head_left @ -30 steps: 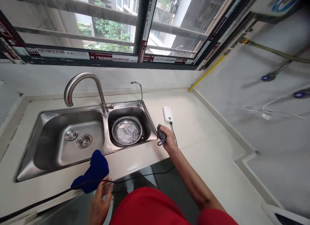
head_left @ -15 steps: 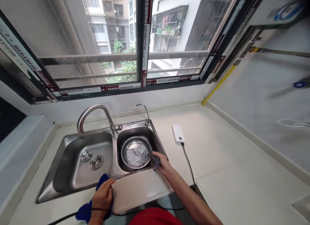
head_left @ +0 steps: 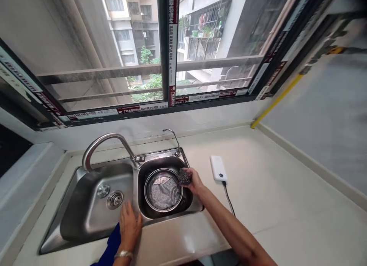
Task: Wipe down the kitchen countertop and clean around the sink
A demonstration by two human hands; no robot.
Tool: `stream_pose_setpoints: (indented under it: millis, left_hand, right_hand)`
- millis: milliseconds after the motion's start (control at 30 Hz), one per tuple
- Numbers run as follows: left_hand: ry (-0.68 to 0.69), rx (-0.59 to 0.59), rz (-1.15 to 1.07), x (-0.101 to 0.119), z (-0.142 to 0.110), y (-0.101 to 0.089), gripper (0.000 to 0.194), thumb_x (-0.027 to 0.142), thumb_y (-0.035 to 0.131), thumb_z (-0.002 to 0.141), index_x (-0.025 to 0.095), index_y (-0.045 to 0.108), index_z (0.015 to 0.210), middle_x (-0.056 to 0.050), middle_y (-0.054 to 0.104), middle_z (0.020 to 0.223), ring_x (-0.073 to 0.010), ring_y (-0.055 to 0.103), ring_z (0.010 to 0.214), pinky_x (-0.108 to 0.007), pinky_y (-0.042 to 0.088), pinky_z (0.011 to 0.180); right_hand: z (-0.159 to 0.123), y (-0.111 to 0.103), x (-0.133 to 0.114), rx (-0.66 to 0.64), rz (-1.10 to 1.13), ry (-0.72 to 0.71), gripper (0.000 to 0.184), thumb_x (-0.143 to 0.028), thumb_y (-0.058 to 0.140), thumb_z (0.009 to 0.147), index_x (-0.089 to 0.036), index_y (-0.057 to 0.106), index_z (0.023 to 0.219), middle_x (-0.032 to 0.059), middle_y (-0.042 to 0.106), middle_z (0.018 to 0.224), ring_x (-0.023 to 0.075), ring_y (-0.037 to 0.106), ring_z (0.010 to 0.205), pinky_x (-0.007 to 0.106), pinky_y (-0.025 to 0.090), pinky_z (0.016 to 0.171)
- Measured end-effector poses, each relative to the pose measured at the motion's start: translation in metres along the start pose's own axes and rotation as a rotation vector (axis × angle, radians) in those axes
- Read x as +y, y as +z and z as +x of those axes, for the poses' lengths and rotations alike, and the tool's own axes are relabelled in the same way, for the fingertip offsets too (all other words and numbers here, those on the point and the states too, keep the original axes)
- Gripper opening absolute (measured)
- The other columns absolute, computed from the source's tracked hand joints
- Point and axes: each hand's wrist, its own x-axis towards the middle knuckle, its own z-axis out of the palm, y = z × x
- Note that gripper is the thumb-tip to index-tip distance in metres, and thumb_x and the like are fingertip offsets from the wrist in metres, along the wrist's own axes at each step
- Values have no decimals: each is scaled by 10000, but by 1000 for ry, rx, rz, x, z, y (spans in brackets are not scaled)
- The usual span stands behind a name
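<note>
My right hand (head_left: 196,182) is closed around a dark, speckled scourer (head_left: 184,177), holding it at the right rim of a round metal basin (head_left: 147,200). That basin sits in the right bowl of the sink (head_left: 135,195); something grey and speckled (head_left: 164,193) lies inside, and I cannot tell what it is. Over the sink's front edge, between the two bowls, my left hand (head_left: 130,224) is open with its fingers stretched out. A blue cloth (head_left: 113,243) lies beside and partly under its wrist.
A curved faucet (head_left: 110,138) arches over the left bowl, and a thin spout (head_left: 173,136) stands behind the right one. On the counter (head_left: 269,178) to the right, a white power bank (head_left: 218,168) has a black cable. A window (head_left: 169,101) rises behind.
My left hand has moved forward from the blue cloth to the sink edge, its fingers straightening. My right hand has shifted slightly up the basin's rim with the scourer. The view has tilted somewhat.
</note>
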Motion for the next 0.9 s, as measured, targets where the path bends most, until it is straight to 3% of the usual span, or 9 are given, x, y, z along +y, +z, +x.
stream_pose_setpoints:
  millis: [133,233,333,467,567,667,733,900]
  left_hand:
    - [-233,-177,20,11,23,2,773,423,426,969,-50,288,1564,-333,310,1607,-456,349,1483,-649,338,1193]
    - [-274,-223,0,22,46,4,773,435,383,986,-21,231,1591,-305,265,1640,-440,282,1524,-701,298,1190]
    - [-270,-215,-29,33,75,13,763,448,339,993,-13,234,1591,-303,296,1625,-435,310,1513,-710,262,1202]
    - [-297,-224,-77,35,114,30,828,528,315,981,-35,233,1582,-324,419,1538,-454,465,1400,-662,338,1179]
    - [-226,-192,-44,29,129,42,865,553,287,968,-76,239,1559,-352,505,1433,-477,557,1281,-644,431,1093]
    - [-229,-197,-19,20,132,51,871,603,204,969,-32,274,1562,-341,554,1376,-515,590,1201,-720,447,1006]
    - [-227,-208,-84,14,131,58,891,614,202,967,-50,266,1557,-362,533,1394,-505,593,1211,-673,493,974]
    - [-235,-170,-139,3,133,70,897,591,265,958,-113,315,1511,-393,525,1390,-486,591,1233,-606,522,979]
  right_hand:
    - [39,-3,-29,98,-99,-157,332,-324,558,655,-213,599,965,-3,647,757,156,610,631,261,515,538]
    - [65,-6,-41,178,-117,-232,331,-354,624,658,-229,560,958,-20,628,756,151,606,667,242,503,548]
    - [87,-10,-50,293,-138,-325,458,-389,701,632,-241,526,1028,-14,641,827,165,626,728,259,517,585]
    - [119,-17,-72,454,-265,-512,615,-388,778,581,-233,510,1112,36,662,1010,204,655,919,334,563,812]
    - [148,-23,-94,579,-673,-721,546,-369,739,656,-206,546,1141,105,645,1174,249,616,1122,396,503,1017]
    - [180,-26,-111,518,-1100,-838,428,-316,620,804,-191,571,1210,150,613,1277,262,548,1245,416,446,1093]
    - [201,-24,-116,421,-1286,-861,391,-282,553,876,-180,584,1251,162,613,1290,264,536,1246,418,430,1099]
    - [233,-20,-113,353,-1399,-818,342,-258,516,946,-147,639,1246,167,648,1260,280,527,1208,416,368,1113]
